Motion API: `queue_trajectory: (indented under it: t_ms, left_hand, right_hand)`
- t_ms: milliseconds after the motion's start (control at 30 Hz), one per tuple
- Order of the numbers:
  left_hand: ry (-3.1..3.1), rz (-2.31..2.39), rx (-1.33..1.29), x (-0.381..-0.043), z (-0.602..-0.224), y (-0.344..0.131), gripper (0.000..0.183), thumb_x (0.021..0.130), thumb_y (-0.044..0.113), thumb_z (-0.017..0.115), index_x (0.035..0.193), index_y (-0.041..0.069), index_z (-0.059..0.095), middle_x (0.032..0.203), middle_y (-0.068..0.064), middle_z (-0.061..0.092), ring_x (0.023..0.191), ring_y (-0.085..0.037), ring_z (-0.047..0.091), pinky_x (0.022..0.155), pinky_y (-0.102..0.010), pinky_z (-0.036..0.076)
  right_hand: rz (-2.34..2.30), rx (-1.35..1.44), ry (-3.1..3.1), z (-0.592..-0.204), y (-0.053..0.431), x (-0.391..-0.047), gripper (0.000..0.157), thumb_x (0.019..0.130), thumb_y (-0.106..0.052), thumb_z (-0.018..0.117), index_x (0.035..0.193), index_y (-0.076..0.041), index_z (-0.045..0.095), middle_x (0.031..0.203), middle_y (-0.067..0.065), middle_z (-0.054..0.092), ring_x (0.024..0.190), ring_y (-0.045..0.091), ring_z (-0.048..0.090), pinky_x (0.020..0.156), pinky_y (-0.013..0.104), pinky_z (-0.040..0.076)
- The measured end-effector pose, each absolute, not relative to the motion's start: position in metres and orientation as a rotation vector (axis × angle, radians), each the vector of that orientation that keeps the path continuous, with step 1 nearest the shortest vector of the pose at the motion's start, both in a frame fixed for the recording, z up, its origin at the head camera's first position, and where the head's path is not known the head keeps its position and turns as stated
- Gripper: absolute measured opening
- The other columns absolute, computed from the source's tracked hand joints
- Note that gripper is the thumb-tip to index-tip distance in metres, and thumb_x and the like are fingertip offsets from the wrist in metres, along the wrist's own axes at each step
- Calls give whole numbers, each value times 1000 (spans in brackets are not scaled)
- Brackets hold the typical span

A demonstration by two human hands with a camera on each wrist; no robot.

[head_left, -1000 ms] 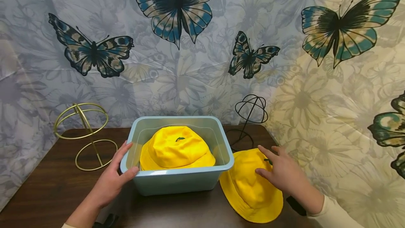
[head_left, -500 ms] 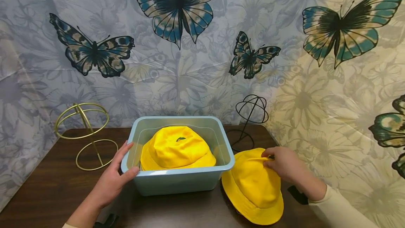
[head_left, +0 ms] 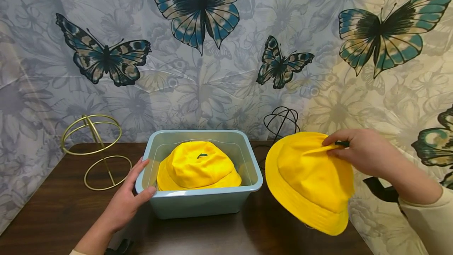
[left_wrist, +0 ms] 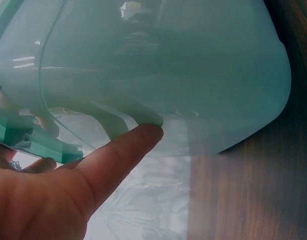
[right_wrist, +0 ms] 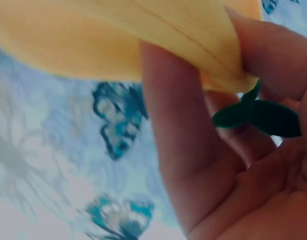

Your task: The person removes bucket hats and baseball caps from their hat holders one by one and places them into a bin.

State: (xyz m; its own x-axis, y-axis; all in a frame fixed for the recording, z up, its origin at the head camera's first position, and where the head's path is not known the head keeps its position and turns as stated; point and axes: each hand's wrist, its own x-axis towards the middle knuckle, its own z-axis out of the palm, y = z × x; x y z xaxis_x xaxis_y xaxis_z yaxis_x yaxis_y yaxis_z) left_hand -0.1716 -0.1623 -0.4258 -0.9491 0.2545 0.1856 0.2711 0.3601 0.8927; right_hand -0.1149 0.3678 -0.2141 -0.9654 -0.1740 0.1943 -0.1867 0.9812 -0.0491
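Note:
In the head view, a yellow bucket hat (head_left: pixel 308 168) hangs tilted in the air right of the bin. My right hand (head_left: pixel 368 152) pinches the top of its crown, bunching the fabric into a fold. The hat's green leaf tab (right_wrist: pixel 258 116) pokes out between thumb and fingers in the right wrist view. My left hand (head_left: pixel 122 204) rests spread at the front left corner of the pale blue plastic bin (head_left: pixel 198 204), touching its rim. One finger (left_wrist: pixel 121 157) lies straight along the bin's outer wall in the left wrist view. Another yellow bucket hat (head_left: pixel 198 166) sits crown up inside the bin.
A gold wire hat stand (head_left: pixel 102 154) stands on the dark wooden table (head_left: pixel 53 207) left of the bin. Behind the raised hat is a black wire hat stand (head_left: pixel 281 119), partly hidden. A butterfly-print cloth (head_left: pixel 212 82) hangs close behind the table.
My right hand has closed on the hat's crown, lifted it off the table and carried it up and to the right. The left hand and the bin have stayed in place.

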Motion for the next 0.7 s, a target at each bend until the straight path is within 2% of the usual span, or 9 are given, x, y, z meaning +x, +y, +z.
queue_trajectory:
  t_ms: [200,333,433,533,633,700]
  left_hand:
    - [-2577,-1682,-501,-171,-426,-163,77,95,28,66,159,17,23,165,-12,3,143,-52,8,96,-81,15]
    - [-2555,-1694,-519,-172,-427,-163,76,96,26,66,159,16,24,165,-13,4,143,-51,9,97,-80,16]
    - [-2545,-1701,-530,-172,-428,-164,76,96,24,66,159,16,24,165,-13,4,143,-51,10,98,-79,18]
    - [-2545,-1701,-533,-172,-429,-164,76,96,25,65,159,16,23,165,-12,4,143,-51,10,98,-78,19]
    - [-2550,-1695,-530,-173,-429,-164,76,96,26,65,159,16,23,165,-12,4,143,-51,11,99,-78,19]
    - [-2553,-1692,-527,-173,-428,-164,76,96,27,65,159,16,23,165,-12,4,143,-51,11,99,-78,18]
  right_hand:
    - [80,232,-2849,-173,367,-119,20,84,-5,79,103,-10,77,110,26,67,95,42,62,66,47,55]
    - [122,229,-2751,-152,360,-126,20,84,2,76,102,-8,77,113,26,66,95,42,61,60,29,53]
    - [204,263,-2673,-136,352,-133,22,86,8,72,102,-6,76,116,25,65,100,43,59,57,11,43]
    - [237,302,-2596,-119,343,-139,22,88,9,69,104,-4,76,120,24,64,108,44,56,60,3,36]
    - [198,334,-2515,-102,332,-144,20,90,5,69,106,-5,76,121,21,65,110,39,56,62,4,34]
    - [217,347,-2473,-93,325,-146,19,91,2,69,107,-6,77,121,17,66,108,24,58,58,9,35]
